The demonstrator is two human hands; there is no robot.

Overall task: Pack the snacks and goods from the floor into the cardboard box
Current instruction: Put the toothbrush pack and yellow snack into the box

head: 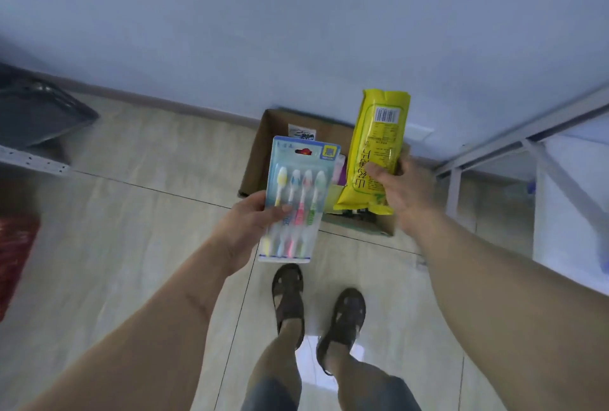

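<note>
An open cardboard box stands on the tiled floor against the wall, with some goods inside, partly hidden by what I hold. My left hand grips a blister pack of several coloured toothbrushes by its lower left edge, thumb across the front, held upright in front of the box. My right hand grips a long yellow snack packet with a barcode near its top, held upright above the box's right side.
White metal shelving rises at the right. A dark tray sits on a shelf at the left, with a red thing below it. My two sandalled feet stand on the tiles just short of the box.
</note>
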